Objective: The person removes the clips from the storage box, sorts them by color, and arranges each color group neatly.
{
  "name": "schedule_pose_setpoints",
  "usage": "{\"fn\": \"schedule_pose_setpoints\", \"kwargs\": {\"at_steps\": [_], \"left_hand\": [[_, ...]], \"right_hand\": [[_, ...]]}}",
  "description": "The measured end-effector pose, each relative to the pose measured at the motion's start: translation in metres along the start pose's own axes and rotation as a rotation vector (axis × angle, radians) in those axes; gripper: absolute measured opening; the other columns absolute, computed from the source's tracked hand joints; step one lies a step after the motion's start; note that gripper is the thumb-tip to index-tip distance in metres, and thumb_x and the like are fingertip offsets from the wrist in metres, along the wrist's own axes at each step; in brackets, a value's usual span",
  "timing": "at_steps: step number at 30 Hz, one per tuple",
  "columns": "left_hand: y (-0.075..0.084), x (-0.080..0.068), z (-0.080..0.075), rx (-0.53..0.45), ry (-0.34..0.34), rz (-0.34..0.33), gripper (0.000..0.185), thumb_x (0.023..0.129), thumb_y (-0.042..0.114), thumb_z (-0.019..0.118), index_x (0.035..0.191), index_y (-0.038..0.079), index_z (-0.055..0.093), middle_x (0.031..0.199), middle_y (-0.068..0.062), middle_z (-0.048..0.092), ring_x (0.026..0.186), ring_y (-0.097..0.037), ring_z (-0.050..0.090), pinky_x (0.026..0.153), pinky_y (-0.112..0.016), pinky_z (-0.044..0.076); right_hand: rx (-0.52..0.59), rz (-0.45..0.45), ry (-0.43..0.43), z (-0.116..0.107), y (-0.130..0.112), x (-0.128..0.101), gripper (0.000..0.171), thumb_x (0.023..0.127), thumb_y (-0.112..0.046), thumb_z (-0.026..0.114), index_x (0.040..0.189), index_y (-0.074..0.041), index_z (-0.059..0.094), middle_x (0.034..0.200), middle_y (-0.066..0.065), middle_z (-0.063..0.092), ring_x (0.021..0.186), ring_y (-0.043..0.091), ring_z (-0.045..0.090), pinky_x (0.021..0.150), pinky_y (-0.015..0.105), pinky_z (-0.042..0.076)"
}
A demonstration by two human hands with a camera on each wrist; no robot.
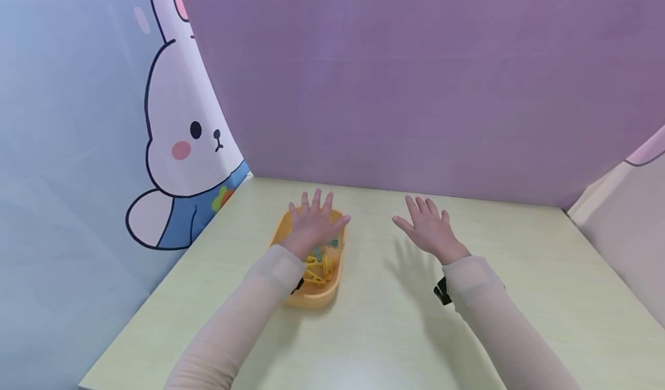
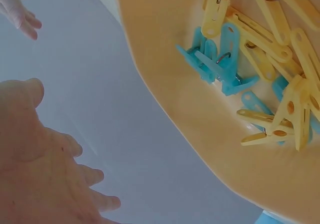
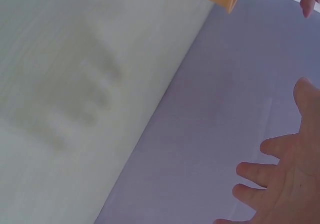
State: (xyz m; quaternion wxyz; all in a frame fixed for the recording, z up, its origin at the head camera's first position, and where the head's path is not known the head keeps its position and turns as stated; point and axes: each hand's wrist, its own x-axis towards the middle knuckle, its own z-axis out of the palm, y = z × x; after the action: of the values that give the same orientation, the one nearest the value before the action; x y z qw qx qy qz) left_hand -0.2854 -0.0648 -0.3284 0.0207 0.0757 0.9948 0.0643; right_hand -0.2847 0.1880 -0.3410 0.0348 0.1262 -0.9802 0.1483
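Fingers spread, my left hand (image 1: 313, 227) hovers over an orange basket (image 1: 312, 300) and holds nothing. Yellow clothespins (image 2: 260, 38) and blue clothespins (image 2: 222, 58) lie jumbled inside the basket, seen closely in the left wrist view. In the head view my left hand and sleeve hide part of the basket. My right hand (image 1: 428, 231) is raised above the table to the right of the basket, fingers straight and apart, its shadow falling on the tabletop. The palm of the right hand (image 3: 292, 179) shows bare in the right wrist view.
The pale table (image 1: 374, 332) meets a purple backdrop (image 1: 415, 90) at its far edge. On the left hangs a blue panel with a printed rabbit (image 1: 182, 107). A white panel (image 1: 628, 222) borders the right side. Dark wrist straps (image 1: 443, 292) show below the sleeves.
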Motion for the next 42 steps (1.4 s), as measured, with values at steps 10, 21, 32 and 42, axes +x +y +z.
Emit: {"fn": "schedule_pose_setpoints", "kwargs": {"at_steps": [10,21,32,42], "left_hand": [[-0.005,-0.003,-0.002,-0.012,-0.002,0.003,0.076,0.09,0.063,0.024,0.149,0.021,0.001,0.152,-0.01,-0.004,0.135,-0.037,-0.007,0.102,-0.06,-0.003],[-0.012,-0.006,-0.001,-0.028,0.003,-0.002,0.077,0.09,0.064,0.025,0.149,0.02,0.002,0.152,-0.011,-0.003,0.135,-0.037,-0.009,0.101,-0.06,-0.004],[-0.022,-0.006,0.005,-0.025,0.016,-0.025,0.079,0.089,0.066,0.025,0.149,0.02,0.003,0.152,-0.011,-0.003,0.135,-0.038,-0.005,0.101,-0.061,-0.002],[-0.029,-0.01,0.005,-0.045,-0.003,-0.046,0.079,0.089,0.066,0.024,0.149,0.019,0.002,0.152,-0.012,-0.005,0.134,-0.039,-0.008,0.101,-0.061,-0.004]], "right_hand": [[0.008,-0.013,-0.004,0.001,-0.002,0.002,0.075,0.095,-0.054,0.03,0.147,-0.002,0.013,0.146,0.026,0.015,0.133,0.043,0.007,0.098,0.065,0.005],[0.014,-0.032,-0.008,0.004,-0.003,0.003,0.076,0.094,-0.054,0.029,0.146,-0.002,0.013,0.145,0.027,0.017,0.133,0.043,0.009,0.098,0.065,0.007],[0.03,-0.039,-0.019,0.008,-0.005,0.005,0.075,0.095,-0.054,0.03,0.146,-0.002,0.013,0.145,0.027,0.017,0.133,0.043,0.009,0.099,0.064,0.008],[0.03,-0.051,-0.021,0.011,-0.006,0.007,0.077,0.094,-0.056,0.028,0.146,-0.002,0.013,0.145,0.027,0.018,0.133,0.043,0.009,0.099,0.064,0.008]]}}
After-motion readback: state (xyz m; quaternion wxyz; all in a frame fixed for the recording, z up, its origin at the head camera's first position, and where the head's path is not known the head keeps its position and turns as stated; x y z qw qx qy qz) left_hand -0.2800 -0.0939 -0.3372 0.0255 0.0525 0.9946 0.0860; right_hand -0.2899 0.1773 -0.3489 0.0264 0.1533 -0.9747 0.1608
